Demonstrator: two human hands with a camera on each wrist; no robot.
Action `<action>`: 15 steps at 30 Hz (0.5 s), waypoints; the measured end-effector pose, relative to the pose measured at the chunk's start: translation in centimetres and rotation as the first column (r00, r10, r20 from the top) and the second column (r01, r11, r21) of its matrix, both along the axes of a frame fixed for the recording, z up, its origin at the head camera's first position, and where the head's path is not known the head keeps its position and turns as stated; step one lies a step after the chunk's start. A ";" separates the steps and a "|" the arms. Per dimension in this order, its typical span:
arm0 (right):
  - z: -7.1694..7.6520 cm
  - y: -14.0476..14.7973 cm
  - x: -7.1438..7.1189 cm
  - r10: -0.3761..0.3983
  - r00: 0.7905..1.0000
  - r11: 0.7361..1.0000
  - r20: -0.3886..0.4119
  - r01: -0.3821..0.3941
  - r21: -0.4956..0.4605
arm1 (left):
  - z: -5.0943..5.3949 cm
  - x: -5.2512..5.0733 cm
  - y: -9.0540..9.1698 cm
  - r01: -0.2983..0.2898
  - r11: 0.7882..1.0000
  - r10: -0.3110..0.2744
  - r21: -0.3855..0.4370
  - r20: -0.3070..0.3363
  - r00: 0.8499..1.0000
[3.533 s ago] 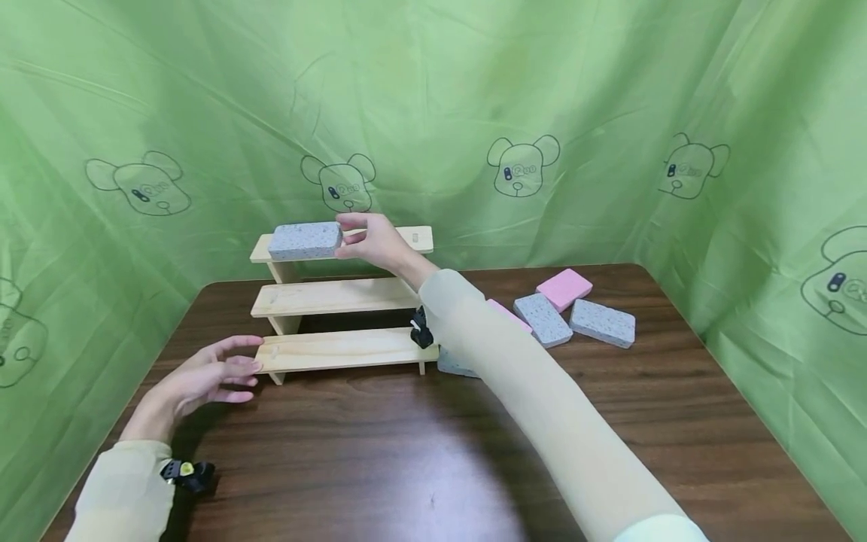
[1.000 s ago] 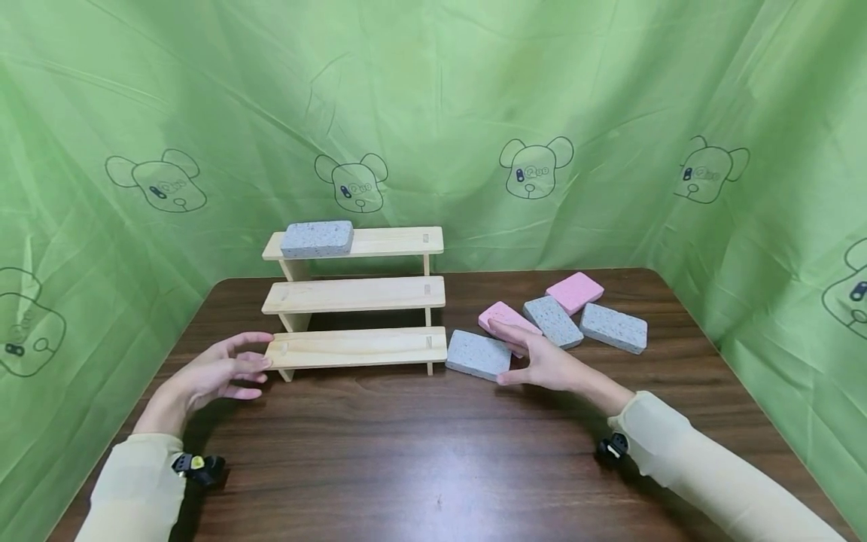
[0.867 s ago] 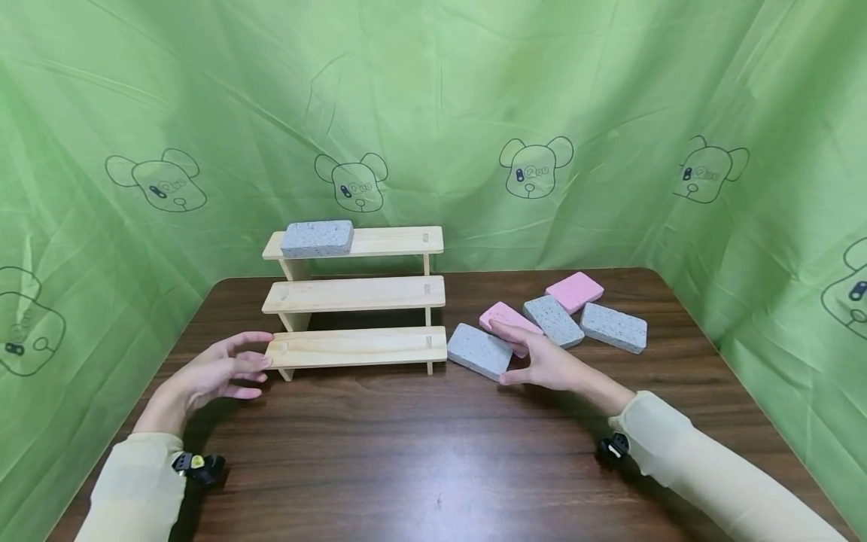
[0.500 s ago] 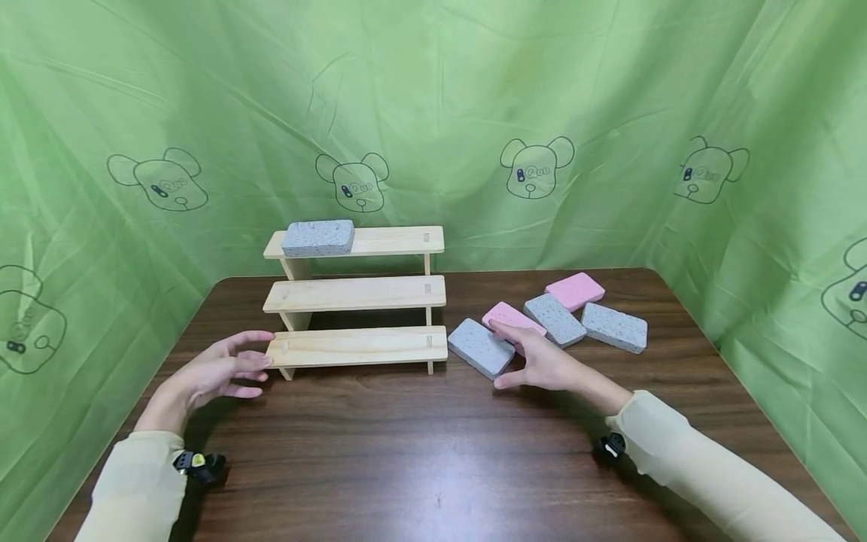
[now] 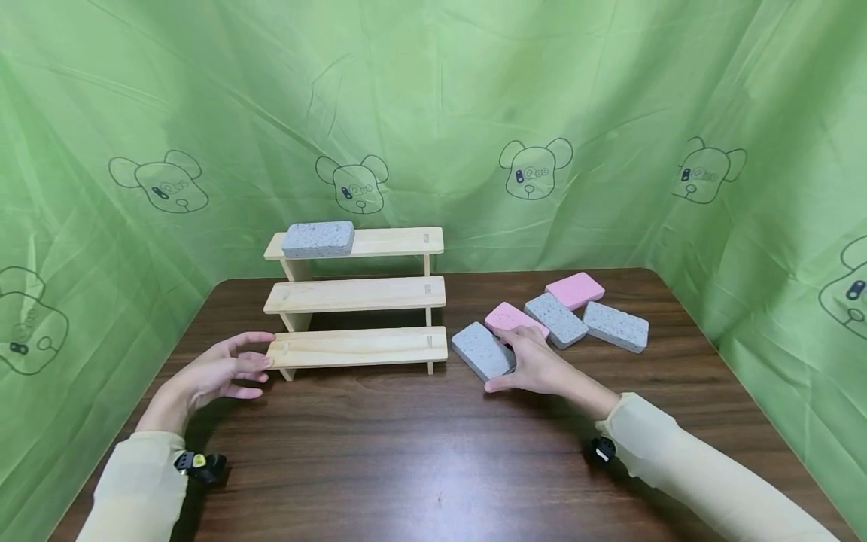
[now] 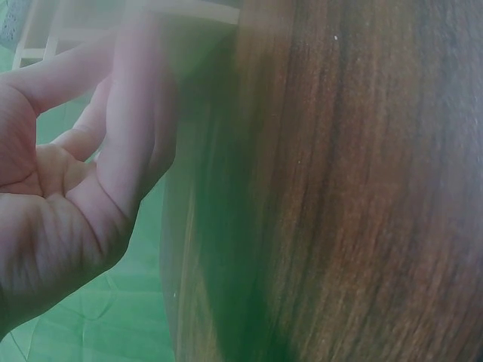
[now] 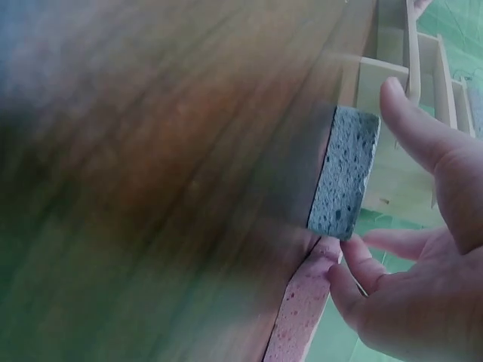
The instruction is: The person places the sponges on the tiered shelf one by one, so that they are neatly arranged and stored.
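A three-tier wooden step rack (image 5: 355, 346) stands at the table's left-middle, a speckled blue-grey sponge (image 5: 318, 239) lying on its top tier at the left. My left hand (image 5: 203, 376) touches the left end of the lowest tier with loosely extended fingers. Right of the rack, my right hand (image 5: 535, 365) spreads around the near end of another blue-grey sponge (image 5: 482, 352), which lies angled on the table. In the right wrist view, fingers (image 7: 355, 264) meet one end of that sponge while the thumb stands apart from it. A pink sponge (image 5: 516, 319) lies just behind, partly covered by my fingertips.
Farther right lie a blue-grey sponge (image 5: 555, 320), a pink sponge (image 5: 575, 290) and one more blue-grey sponge (image 5: 615, 327), close together. A green printed curtain (image 5: 433, 113) hangs behind and beside the brown wooden table (image 5: 379, 452).
The right hand has come from the top tier, where the sponge now lies, to the sponge beside the rack. That sponge has turned on the table. The left hand stays at the rack's end.
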State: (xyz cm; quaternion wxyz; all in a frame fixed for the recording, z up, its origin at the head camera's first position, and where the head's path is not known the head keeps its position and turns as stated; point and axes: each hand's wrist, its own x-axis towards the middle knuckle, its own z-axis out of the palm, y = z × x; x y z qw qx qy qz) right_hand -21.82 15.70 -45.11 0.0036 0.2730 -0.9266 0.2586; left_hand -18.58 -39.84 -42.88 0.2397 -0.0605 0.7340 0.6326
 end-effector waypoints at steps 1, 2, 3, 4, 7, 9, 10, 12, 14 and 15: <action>0.1 -0.1 0.1 -0.009 1.000 1.000 0.002 0.008 0.012 | 0.0 0.0 0.0 0.002 1.000 -0.002 0.002 -0.001 1.000; 0.1 -0.2 0.2 -0.014 1.000 1.000 0.002 0.014 0.020 | 0.0 0.0 0.1 0.002 1.000 -0.002 0.004 -0.001 1.000; 0.2 -0.2 0.2 -0.019 1.000 0.999 0.001 0.019 0.027 | 0.0 0.0 0.1 0.005 1.000 -0.005 0.006 -0.002 1.000; 0.3 -0.3 0.3 -0.021 1.000 0.999 0.000 0.021 0.035 | 0.0 0.1 0.1 0.006 1.000 -0.006 0.009 -0.003 1.000; 0.5 -0.4 0.3 -0.010 1.000 0.999 0.005 0.009 0.033 | 0.0 0.1 0.1 0.003 1.000 -0.003 0.014 -0.004 1.000; 0.6 -0.3 0.2 0.005 1.000 1.000 0.013 -0.005 0.021 | 0.0 0.2 0.1 0.006 1.000 -0.005 0.014 -0.006 1.000; 0.7 -0.2 0.2 0.014 1.000 1.000 0.018 -0.014 0.014 | 0.0 0.2 0.1 0.008 1.000 -0.007 0.013 -0.007 1.000; 0.7 0.0 0.2 0.036 0.999 0.999 0.024 -0.036 -0.001 | 0.0 0.1 0.1 0.003 1.000 -0.003 0.006 -0.005 1.000; 0.7 0.2 0.1 0.059 0.998 0.998 0.028 -0.059 -0.010 | 0.1 0.1 0.1 0.002 1.000 -0.002 -0.001 -0.006 1.000; 0.7 0.4 0.1 0.073 0.997 0.997 0.029 -0.073 -0.014 | 0.0 0.1 0.0 0.002 1.000 -0.002 -0.004 -0.007 1.000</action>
